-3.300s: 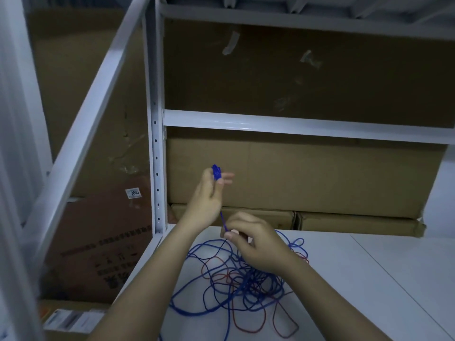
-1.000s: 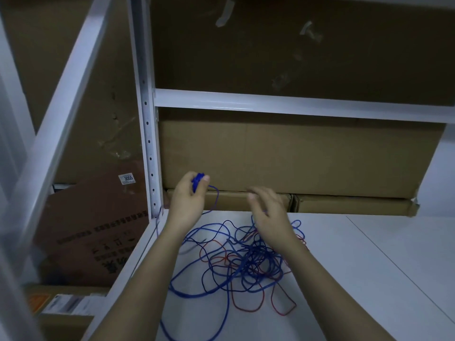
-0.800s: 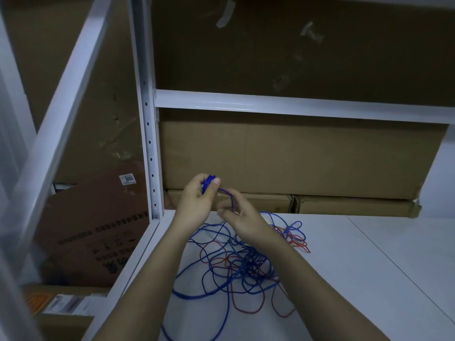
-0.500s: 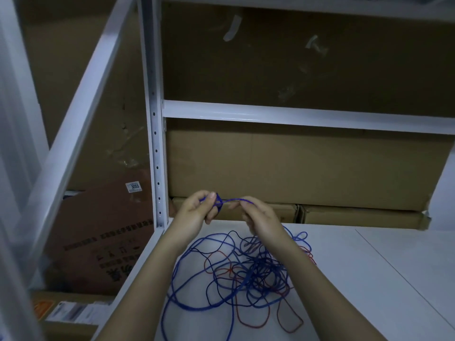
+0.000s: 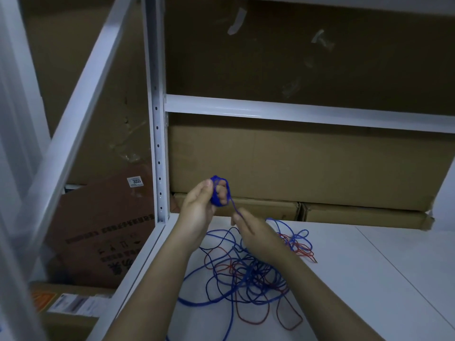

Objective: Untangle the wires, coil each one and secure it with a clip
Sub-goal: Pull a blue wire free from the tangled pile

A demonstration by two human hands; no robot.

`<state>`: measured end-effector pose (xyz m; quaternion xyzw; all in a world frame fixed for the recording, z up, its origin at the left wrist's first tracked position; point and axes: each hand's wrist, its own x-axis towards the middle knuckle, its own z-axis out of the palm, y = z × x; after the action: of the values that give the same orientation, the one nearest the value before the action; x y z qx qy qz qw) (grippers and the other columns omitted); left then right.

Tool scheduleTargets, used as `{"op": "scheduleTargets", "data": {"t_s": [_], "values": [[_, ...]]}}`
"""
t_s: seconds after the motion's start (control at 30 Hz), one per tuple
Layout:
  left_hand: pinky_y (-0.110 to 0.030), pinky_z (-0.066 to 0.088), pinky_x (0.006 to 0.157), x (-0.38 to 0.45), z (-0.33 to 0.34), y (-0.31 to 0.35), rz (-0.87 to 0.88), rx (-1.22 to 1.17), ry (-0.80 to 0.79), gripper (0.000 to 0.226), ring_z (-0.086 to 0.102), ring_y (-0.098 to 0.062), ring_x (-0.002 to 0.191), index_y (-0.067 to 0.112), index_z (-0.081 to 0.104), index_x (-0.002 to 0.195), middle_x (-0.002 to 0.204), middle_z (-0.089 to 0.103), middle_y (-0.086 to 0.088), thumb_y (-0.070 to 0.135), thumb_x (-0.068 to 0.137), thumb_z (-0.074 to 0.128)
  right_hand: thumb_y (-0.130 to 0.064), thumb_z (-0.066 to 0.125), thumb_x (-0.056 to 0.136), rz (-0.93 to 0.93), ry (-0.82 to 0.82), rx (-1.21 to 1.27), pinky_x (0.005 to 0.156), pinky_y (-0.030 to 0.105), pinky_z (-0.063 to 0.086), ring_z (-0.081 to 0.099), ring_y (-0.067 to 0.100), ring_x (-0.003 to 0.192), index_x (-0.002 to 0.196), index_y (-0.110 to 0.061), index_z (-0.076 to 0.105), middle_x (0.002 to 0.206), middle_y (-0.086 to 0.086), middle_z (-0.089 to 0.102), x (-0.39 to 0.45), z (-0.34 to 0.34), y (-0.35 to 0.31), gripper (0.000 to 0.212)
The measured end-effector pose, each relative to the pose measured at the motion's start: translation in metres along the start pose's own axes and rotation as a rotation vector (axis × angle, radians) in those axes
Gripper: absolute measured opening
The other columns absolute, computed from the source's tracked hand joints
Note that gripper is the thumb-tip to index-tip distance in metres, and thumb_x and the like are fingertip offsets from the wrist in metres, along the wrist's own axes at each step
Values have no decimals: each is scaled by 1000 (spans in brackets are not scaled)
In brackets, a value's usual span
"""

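Above a white surface (image 5: 369,279) inside a metal rack, a person winds blue wire (image 5: 246,279) into a small coil (image 5: 218,193) around the fingers of the left hand (image 5: 199,207), which is closed on the bundle and raised in front of stacked cardboard boxes (image 5: 307,166). The right hand (image 5: 253,232) sits just below and to the right, its fingertips pinched on the strand that runs down from the coil toward the heap.

Half a second ago both hands met close together at coil height, with the strand stretched nearly level between them; now the right hand has dropped and drawn away, and the strand slants steeply down from the coil. That reads as one more wrap being laid on, so the coil is growing turn by turn.

Compared with the earliest view, the left hand holds a visibly fuller bundle, though at much the same height. Most of the blue wire is still loose on the surface, looped through the red wire (image 5: 290,323), which lies untouched beneath and beside it. By this judgement the task is early: no wire is fully coiled, and no clip is visible anywhere in view.
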<state>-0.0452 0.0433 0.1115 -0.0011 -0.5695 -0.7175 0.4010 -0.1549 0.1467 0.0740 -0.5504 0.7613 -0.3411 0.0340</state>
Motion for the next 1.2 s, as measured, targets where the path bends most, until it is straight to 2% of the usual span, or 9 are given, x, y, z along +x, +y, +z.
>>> {"op": "scheduleTargets", "data": {"t_s": [0.17,0.27,0.47,0.63,0.73,0.83,0.93,1.03,1.2], "values": [[-18,50,76,6,-12,-11,-1,-51,155,23,62,-4,69,2,52,108,79,65,1,7,104,30,-40,21,103,-181,60,-212,58,39,38,47,19,61,95,-15,46,70,0,50,-11,24,15,36],[-18,45,83,6,-12,-18,46,211,192,22,63,2,72,10,51,105,89,64,-1,6,104,30,-45,13,98,-284,129,-323,55,40,41,49,22,60,91,-15,48,71,3,54,-14,28,10,47],[-19,42,92,-2,-28,-32,133,706,10,17,59,-3,91,19,53,97,92,64,8,13,103,38,-39,30,97,-340,219,-278,51,29,30,34,8,55,73,-25,39,60,-13,36,-16,24,0,29],[-19,42,74,-10,-37,-34,25,912,-194,25,54,-1,75,21,51,88,79,59,9,28,104,34,-34,43,97,-380,333,-244,55,18,30,41,-2,66,86,-22,63,70,-12,58,-14,14,8,26],[-30,41,66,-15,-38,-35,-67,905,-249,39,46,-5,59,25,49,74,63,53,9,50,98,31,-32,47,95,-354,348,-110,65,13,39,54,-2,78,93,-19,69,86,-11,66,-7,5,18,26],[-19,35,58,-20,-33,-30,-126,806,-267,49,41,-2,52,17,52,71,58,48,11,58,93,35,-25,54,95,-257,336,9,70,12,42,56,-3,80,92,-19,71,86,-18,63,-3,-5,24,18],[-17,32,53,-20,-33,-25,-152,676,-319,35,38,-4,51,14,55,74,54,47,12,40,96,51,-20,57,96,-172,268,85,73,19,46,59,-1,84,92,-22,72,87,-21,64,-2,-8,20,16],[-17,30,50,-21,-32,-19,-177,532,-288,27,34,-6,48,10,55,75,52,42,9,22,98,50,-18,52,98,-109,170,228,66,12,40,57,-3,71,93,-19,70,72,-25,62,-5,-8,15,18],[-18,27,52,-22,-27,-21,-195,108,-126,30,29,-6,48,14,57,68,50,33,7,21,96,51,-31,43,99,-12,214,497,58,21,35,39,9,57,99,-13,69,60,-8,44,-10,6,5,32]]}}
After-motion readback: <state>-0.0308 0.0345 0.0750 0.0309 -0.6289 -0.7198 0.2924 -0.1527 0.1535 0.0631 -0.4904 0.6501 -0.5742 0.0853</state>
